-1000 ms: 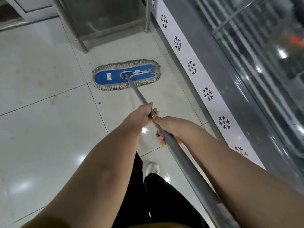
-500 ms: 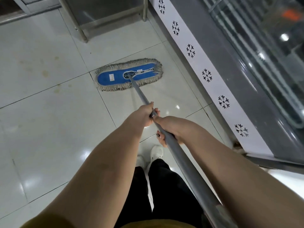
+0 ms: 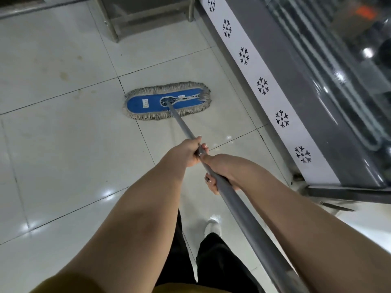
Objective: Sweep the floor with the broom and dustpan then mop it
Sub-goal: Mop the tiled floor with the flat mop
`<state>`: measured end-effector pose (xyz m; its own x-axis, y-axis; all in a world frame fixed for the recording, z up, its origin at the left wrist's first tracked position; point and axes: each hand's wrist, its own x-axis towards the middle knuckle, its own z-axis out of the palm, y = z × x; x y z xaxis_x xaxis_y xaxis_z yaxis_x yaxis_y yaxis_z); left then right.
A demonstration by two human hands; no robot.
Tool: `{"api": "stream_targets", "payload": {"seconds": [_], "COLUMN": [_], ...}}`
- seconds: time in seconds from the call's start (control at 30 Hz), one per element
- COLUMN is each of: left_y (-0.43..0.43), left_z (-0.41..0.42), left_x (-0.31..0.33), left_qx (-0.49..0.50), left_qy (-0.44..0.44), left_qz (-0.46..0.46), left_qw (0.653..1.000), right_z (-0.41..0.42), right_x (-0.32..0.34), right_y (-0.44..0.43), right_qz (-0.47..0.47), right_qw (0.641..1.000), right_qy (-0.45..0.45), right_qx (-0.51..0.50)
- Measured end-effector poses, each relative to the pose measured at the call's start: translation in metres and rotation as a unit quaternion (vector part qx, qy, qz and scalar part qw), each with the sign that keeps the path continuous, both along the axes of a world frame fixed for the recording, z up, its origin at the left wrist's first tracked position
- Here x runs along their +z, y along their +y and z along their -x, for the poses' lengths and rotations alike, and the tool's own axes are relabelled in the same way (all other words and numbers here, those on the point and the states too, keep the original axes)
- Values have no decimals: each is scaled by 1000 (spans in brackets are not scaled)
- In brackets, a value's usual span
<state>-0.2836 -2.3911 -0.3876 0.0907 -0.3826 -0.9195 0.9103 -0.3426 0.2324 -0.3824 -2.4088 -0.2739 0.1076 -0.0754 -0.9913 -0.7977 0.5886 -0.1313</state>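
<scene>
Head view: the left hand point(image 3: 187, 152) is wrapped round the grey mop handle point(image 3: 182, 123), lower on the pole. The right hand point(image 3: 220, 169) grips it just behind, the two almost touching. From there the pole runs forward and down to the blue mop head point(image 3: 146, 103), which lies flat on the tiled floor point(image 3: 63, 155) across a grout line, near the freezer cabinet point(image 3: 317, 106) on the right. No broom or dustpan shows, so I judge this the mopping stage.

To do the pass well, hold the pad flat with even pressure and draw it in overlapping lanes. Run its right end close along the cabinet's snowflake strip point(image 3: 262, 85) without knocking it. The brownish stains point(image 3: 64, 75) to the far left call for a slower, firmer stroke. The fringe at the pad's right end seems bunched, though the view is too soft to be sure. Spreading the hands a little would give better leverage.
</scene>
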Motion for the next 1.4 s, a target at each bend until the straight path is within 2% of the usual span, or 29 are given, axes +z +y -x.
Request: {"api": "stream_targets", "payload": {"seconds": [0.33, 0.63, 0.93, 1.13, 1.4], "left_y": [39, 34, 4, -20, -50], "left_z": [125, 137, 72, -18, -161], "left_x": [-3, 1, -10, -19, -18], "left_qx": [24, 34, 88, 113, 87], "left_qy": [17, 17, 11, 22, 10], "left_qz": [-4, -3, 8, 17, 13], "left_qw": [1000, 999, 996, 993, 996], "right_z": [126, 137, 67, -24, -168], "right_x": [0, -2, -10, -9, -7], "right_y": [28, 25, -8, -35, -63], "right_qz": [-31, -15, -24, -16, -1], "right_qw": [999, 1000, 999, 999, 998], "right_qy": [7, -7, -10, 7, 17], "right_qx": [29, 11, 18, 51, 56]}}
